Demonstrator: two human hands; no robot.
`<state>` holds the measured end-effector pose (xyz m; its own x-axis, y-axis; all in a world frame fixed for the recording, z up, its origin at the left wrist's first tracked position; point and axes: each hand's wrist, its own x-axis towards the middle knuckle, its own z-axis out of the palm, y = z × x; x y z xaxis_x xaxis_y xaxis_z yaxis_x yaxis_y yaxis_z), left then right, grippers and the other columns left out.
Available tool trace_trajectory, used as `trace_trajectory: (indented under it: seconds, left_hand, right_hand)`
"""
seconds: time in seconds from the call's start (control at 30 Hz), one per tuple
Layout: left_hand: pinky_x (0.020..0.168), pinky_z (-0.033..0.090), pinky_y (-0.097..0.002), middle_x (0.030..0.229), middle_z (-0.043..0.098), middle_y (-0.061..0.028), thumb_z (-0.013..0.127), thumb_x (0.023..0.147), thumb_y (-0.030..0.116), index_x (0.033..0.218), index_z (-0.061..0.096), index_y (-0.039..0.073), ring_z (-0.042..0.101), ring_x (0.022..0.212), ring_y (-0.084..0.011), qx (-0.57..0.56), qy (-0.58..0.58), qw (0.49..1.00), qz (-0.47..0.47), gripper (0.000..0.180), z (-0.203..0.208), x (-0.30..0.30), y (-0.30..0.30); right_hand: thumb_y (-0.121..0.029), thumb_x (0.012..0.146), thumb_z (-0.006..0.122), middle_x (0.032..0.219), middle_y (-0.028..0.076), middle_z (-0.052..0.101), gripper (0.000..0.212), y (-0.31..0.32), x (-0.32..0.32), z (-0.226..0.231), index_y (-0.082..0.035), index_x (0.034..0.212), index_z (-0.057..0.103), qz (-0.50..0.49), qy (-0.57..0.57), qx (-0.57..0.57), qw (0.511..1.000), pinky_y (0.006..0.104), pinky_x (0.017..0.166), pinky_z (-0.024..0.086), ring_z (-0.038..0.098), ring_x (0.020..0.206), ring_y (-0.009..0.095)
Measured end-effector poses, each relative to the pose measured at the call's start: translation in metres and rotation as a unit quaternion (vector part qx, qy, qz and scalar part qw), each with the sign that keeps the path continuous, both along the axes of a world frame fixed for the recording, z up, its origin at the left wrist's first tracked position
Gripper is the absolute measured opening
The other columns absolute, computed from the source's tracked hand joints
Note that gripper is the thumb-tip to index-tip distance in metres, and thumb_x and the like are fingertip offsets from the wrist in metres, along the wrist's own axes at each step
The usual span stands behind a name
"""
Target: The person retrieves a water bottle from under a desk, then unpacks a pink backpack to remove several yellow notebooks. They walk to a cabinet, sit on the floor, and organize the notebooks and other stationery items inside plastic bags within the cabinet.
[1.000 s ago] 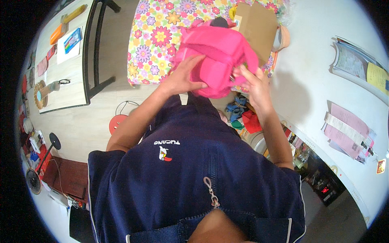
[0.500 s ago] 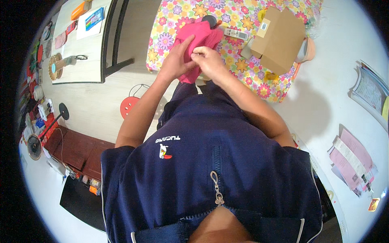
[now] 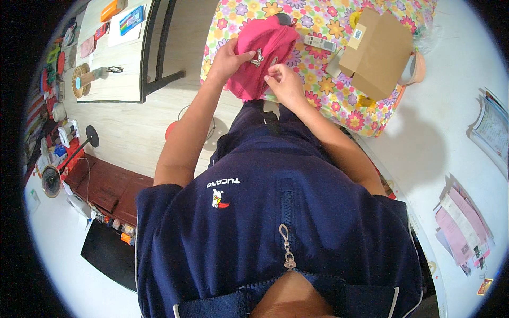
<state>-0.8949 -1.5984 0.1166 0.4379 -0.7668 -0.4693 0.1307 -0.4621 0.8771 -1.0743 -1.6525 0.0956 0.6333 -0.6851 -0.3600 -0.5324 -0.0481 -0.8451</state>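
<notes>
While the small pink fabric bag [image 3: 262,61] sits in the upper middle of the frame, propped on the near edge of the flower-patterned cloth [image 3: 328,63] that covers the table, both hands are on it. The left hand [image 3: 229,57] wraps around the bag's left side, fingers curled over the fabric with the thumb reaching toward the metal zip pull [image 3: 258,57] that dangles on its front. The right hand [image 3: 282,85] pinches the lower right part of the bag, fingertips closed on the fabric near the zip line; whether they also hold a second pull I cannot tell.

From where I stand, this looks like work on the zip. To do it well, I would judge that the right hand should keep the fabric taut along the zip track while the left takes the pull cleanly between thumb and forefinger and draws it straight along the teeth, not sideways. Slack cloth could snag in the slider.

Just to the right in the frame lies a brown cardboard box [image 3: 379,53] with open flaps, with a slim white remote control [image 3: 319,43] between it and the bag; both lie close enough that a wide elbow swing might nudge them.
</notes>
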Motion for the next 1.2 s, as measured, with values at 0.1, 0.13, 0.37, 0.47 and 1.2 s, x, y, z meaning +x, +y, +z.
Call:
trace_trajectory:
  seconds: [0.1, 0.13, 0.37, 0.47, 1.2]
  left_hand:
    - [0.07, 0.046, -0.0265, 0.085, 0.063, -0.0085, 0.069, 0.072, 0.015, 0.097, 0.057, -0.003, 0.058, 0.076, -0.0119, -0.026, 0.036, 0.998, 0.047, 0.033, -0.004, -0.003, 0.006]
    - [0.07, 0.046, -0.0264, 0.084, 0.063, -0.0086, 0.07, 0.072, 0.015, 0.096, 0.057, -0.003, 0.058, 0.076, -0.0118, -0.033, 0.043, 0.997, 0.057, 0.032, -0.004, -0.004, 0.009]
    - [0.067, 0.047, -0.0284, 0.083, 0.063, -0.01, 0.069, 0.075, 0.024, 0.097, 0.058, -0.001, 0.059, 0.075, -0.0141, 0.033, -0.134, 0.991, 0.002, 0.035, -0.001, 0.01, 0.016]
    - [0.066, 0.047, -0.028, 0.081, 0.063, -0.0092, 0.069, 0.074, 0.026, 0.094, 0.059, -0.001, 0.059, 0.073, -0.0136, 0.055, -0.245, 0.967, -0.038, 0.035, -0.001, 0.032, 0.016]
    - [0.075, 0.045, -0.0402, 0.095, 0.058, -0.0157, 0.066, 0.073, 0.02, 0.111, 0.056, 0.018, 0.056, 0.087, -0.032, -0.077, -0.412, 0.907, -0.051, 0.04, 0.009, 0.045, 0.024]
  right_hand:
    - [-0.011, 0.078, 0.063, 0.081, 0.009, 0.063, 0.02, -0.001, 0.01, 0.005, 0.0, 0.093, 0.056, -0.003, -0.019, -0.021, 1.0, 0.0267, 0.067, 0.049, 0.061, 0.072, 0.014]
    - [-0.011, 0.078, 0.063, 0.081, 0.009, 0.062, 0.019, -0.002, 0.012, 0.009, 0.0, 0.092, 0.056, -0.007, -0.033, -0.027, 0.999, 0.0267, 0.067, 0.049, 0.061, 0.072, 0.014]
    - [-0.026, 0.078, 0.059, 0.081, 0.015, 0.063, 0.028, -0.034, 0.052, 0.027, -0.005, 0.096, 0.057, 0.119, -0.001, -0.166, 0.979, 0.0388, 0.065, 0.05, 0.062, 0.077, 0.029]
    - [-0.035, 0.073, 0.059, 0.082, 0.016, 0.063, 0.036, -0.049, 0.08, 0.032, -0.007, 0.097, 0.059, 0.211, 0.077, -0.21, 0.952, 0.0419, 0.066, 0.05, 0.062, 0.08, 0.032]
    - [-0.015, 0.071, 0.056, 0.07, 0.017, 0.06, 0.012, -0.051, 0.114, 0.041, -0.004, 0.076, 0.054, 0.255, 0.016, -0.247, 0.935, 0.0426, 0.062, 0.046, 0.06, 0.07, 0.033]
